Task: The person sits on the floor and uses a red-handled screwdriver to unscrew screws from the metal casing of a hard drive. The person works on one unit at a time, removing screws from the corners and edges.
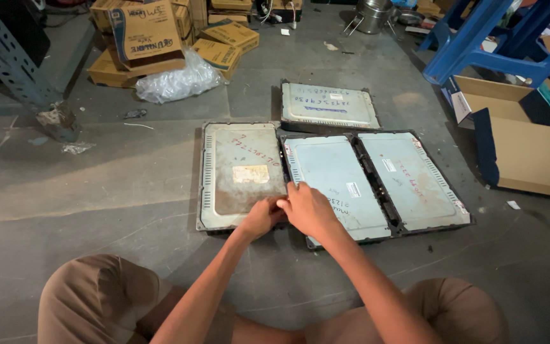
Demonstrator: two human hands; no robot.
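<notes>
Several flat metal-backed panels lie face down on the concrete floor. My left hand [261,218] rests on the near right corner of the rusty left panel [240,172]. My right hand [307,207] presses on the near left edge of the pale middle panel [335,178], fingers curled at the seam between the two. Both hands touch each other there; whether they pinch something small is hidden. A third panel [412,181] lies to the right, a fourth panel [327,105] behind them.
An open cardboard box [529,150] stands at right, blue plastic stool legs [472,44] behind it. Stacked cartons [154,35] and a clear plastic bag [179,79] sit at back left, beside a metal rack leg [17,70]. My knees [97,293] frame the near floor.
</notes>
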